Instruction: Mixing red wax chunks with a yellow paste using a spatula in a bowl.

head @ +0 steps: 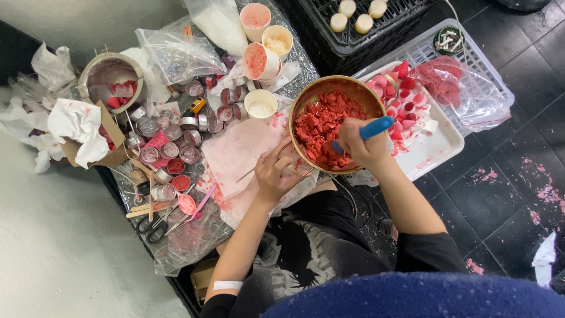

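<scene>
A brass-coloured metal bowl (359,88) holds broken red wax chunks (321,126). My right hand (362,147) reaches over the bowl's near rim and grips a blue-handled tool (376,126) whose tip is down among the chunks. My left hand (273,171) holds the bowl's wire handle at its left edge, steadying it. Under the left hand lies a pink-stained sheet of paper (235,150).
Several small metal tins (176,141), paper cups (262,59), scissors (153,227) and a steel pot (112,76) crowd the foil-covered table at left. A white tray (432,150) of red and pink wax pieces lies right of the bowl, a white basket (471,70) behind it. A black crate (353,29) holds pale candles.
</scene>
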